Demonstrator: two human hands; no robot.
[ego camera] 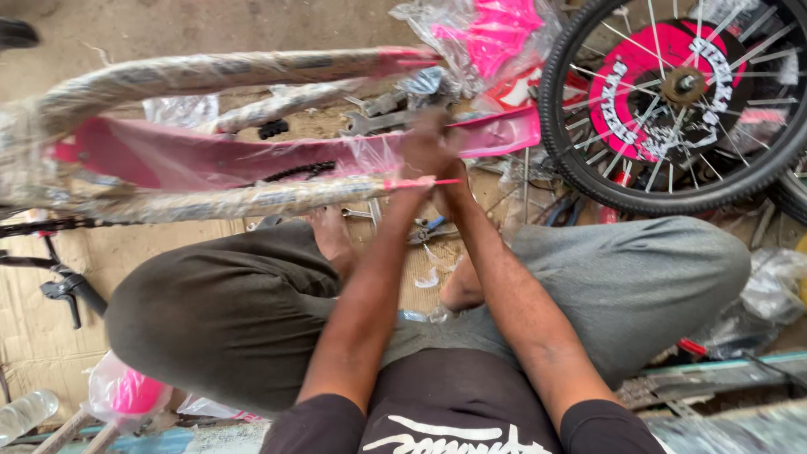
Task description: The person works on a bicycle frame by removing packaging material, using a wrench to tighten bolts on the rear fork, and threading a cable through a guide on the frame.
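**Both hands at a wrapped pink bike frame**

From the head camera, the left hand (423, 145) and right hand (448, 181) meet, blurred, at the end of a pink bike frame (210, 160) wrapped in clear plastic, lying across the knees; I cannot tell whether the fingers are closed on it. A chain (300, 171) runs along the frame. A clear bag (479, 38) holds pink parts beside a spoked wheel (681, 101). Wrenches (378, 113) lie just beyond the hands, on cardboard (38, 328).

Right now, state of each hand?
Left hand: on the wrapped pink bicycle frame; grip blurred, cannot tell.
Right hand: mostly hidden behind left, cannot tell.
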